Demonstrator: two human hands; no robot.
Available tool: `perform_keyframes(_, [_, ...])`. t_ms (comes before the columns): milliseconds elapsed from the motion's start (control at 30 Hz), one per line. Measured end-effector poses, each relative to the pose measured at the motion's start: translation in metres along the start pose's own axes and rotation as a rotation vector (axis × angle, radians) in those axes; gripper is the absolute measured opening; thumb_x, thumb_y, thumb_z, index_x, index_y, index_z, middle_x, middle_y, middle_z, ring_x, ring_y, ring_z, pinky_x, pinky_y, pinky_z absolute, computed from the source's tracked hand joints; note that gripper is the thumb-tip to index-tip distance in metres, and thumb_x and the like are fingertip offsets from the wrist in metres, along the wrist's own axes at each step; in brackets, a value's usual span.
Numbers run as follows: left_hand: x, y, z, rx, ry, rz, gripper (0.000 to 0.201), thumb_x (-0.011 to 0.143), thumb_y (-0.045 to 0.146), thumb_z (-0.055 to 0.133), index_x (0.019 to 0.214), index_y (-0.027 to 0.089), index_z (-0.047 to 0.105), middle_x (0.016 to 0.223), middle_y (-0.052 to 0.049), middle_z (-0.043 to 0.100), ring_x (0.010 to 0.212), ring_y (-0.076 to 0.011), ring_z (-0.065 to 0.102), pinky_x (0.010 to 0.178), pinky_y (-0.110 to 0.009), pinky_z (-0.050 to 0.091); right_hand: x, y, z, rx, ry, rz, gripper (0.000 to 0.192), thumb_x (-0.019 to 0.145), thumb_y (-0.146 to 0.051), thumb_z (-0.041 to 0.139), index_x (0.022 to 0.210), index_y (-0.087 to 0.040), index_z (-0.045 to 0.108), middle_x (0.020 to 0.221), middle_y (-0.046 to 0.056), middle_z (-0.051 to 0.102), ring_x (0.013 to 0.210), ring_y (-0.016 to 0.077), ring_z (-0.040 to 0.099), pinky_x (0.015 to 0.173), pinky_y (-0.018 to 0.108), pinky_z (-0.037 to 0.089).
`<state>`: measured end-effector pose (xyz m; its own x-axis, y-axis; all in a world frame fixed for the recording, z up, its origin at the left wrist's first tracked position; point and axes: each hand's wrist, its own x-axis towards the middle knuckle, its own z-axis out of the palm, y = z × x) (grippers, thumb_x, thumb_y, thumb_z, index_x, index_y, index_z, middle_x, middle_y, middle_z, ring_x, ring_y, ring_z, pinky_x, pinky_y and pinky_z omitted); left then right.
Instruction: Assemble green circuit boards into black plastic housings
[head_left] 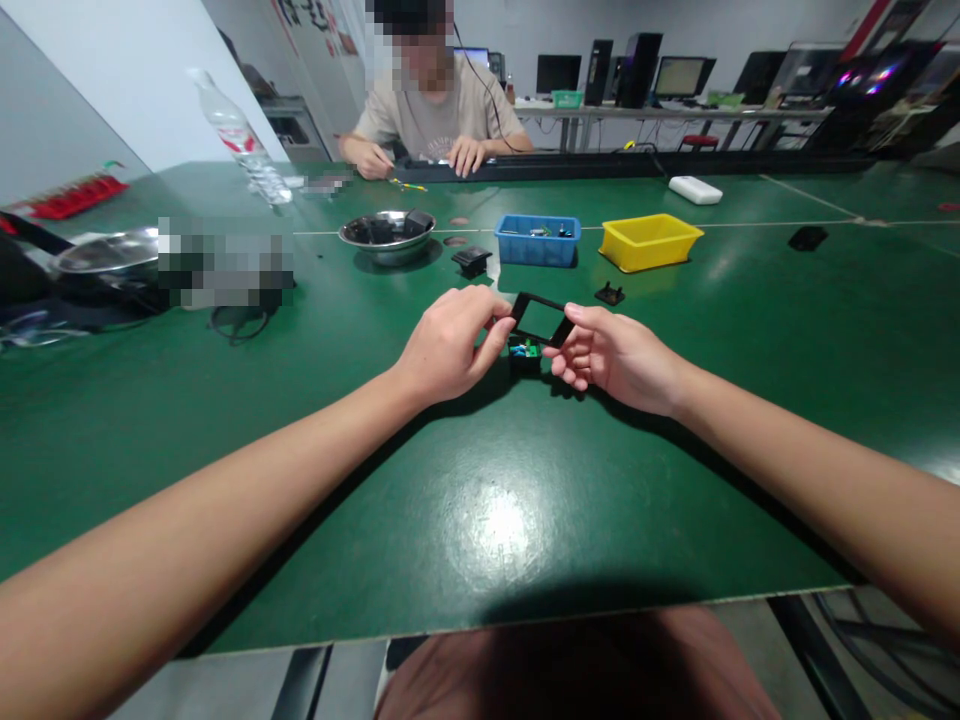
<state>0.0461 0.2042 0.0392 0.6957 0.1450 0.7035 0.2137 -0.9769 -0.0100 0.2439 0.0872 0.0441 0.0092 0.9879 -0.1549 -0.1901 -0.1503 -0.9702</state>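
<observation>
A thin black rectangular frame with an open middle (517, 318) is held up between both hands, slightly tilted. My left hand (459, 340) pinches its left end between thumb and fingers. At the opposite end, my right hand (611, 355) grips it with the thumb on top and the fingers curled below. Just under the frame, a small black box with a green circuit board and wires inside (525, 355) rests on the green table (360, 480); the frame partly covers it.
Beyond my hands stand a metal bowl (386, 240) of black parts, a blue bin (538, 243) and a yellow bin (649, 245). Black pieces (471, 262) lie nearby. A water bottle (244, 140) is back left. A person (442, 110) sits opposite, hands on a long black bar.
</observation>
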Motion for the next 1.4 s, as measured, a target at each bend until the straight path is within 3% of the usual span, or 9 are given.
perform_keyframes(233, [0.000,0.000,0.000,0.001,0.008,0.002,0.032,0.105,0.034,0.034,0.092,0.018,0.059,0.082,-0.006,0.065,0.077,-0.0188,0.059,0.074,-0.033,0.046,-0.002,-0.004,-0.001,-0.029,-0.114,0.091,0.053,0.086,-0.066,0.057,0.077,-0.016,0.073,0.066,0.009,0.068,0.054,0.0173,0.057,0.045,0.027,0.042])
perform_keyframes(667, [0.000,0.002,-0.002,-0.040,0.014,0.000,0.031,0.104,0.034,0.036,0.095,0.016,0.060,0.083,-0.007,0.066,0.078,-0.0189,0.061,0.075,-0.033,0.047,-0.004,-0.007,-0.003,0.056,-0.226,0.129,0.035,0.080,-0.051,0.061,0.085,-0.018,0.072,0.070,0.005,0.068,0.061,0.0174,0.058,0.054,0.028,0.045])
perform_keyframes(833, [0.001,-0.008,-0.003,-0.199,-0.168,-0.109,0.039,0.097,0.047,0.048,0.116,0.014,0.058,0.097,-0.009,0.069,0.086,-0.0213,0.065,0.082,-0.035,0.051,-0.002,-0.011,-0.007,0.035,-0.140,-0.002,0.035,0.079,-0.052,0.060,0.092,-0.020,0.068,0.068,0.003,0.064,0.059,0.0166,0.055,0.054,0.028,0.042])
perform_keyframes(1000, [0.000,-0.018,0.001,-0.270,-0.411,-0.139,0.052,0.088,0.060,0.058,0.114,0.015,0.063,0.101,-0.010,0.070,0.087,-0.0229,0.066,0.079,-0.035,0.052,0.002,-0.013,-0.019,-0.012,0.018,-0.163,0.037,0.076,-0.052,0.066,0.097,-0.021,0.064,0.069,0.000,0.062,0.060,0.0157,0.056,0.057,0.028,0.043])
perform_keyframes(1200, [0.001,-0.011,0.004,-0.290,-0.417,-0.159,0.038,0.085,0.050,0.065,0.101,0.016,0.067,0.089,-0.006,0.069,0.079,-0.0198,0.065,0.072,-0.031,0.049,0.012,-0.007,-0.035,-0.083,0.091,-0.284,0.039,0.067,-0.038,0.079,0.097,-0.019,0.064,0.068,-0.002,0.064,0.056,0.0115,0.056,0.052,0.024,0.040])
perform_keyframes(1400, [0.002,-0.003,0.006,-0.333,-0.408,-0.153,0.037,0.083,0.050,0.068,0.098,0.016,0.067,0.087,-0.005,0.069,0.077,-0.0190,0.063,0.070,-0.029,0.047,0.013,-0.001,-0.038,-0.318,-0.031,-0.309,0.042,0.068,-0.035,0.083,0.101,-0.017,0.065,0.069,-0.001,0.068,0.056,0.0119,0.057,0.054,0.025,0.044])
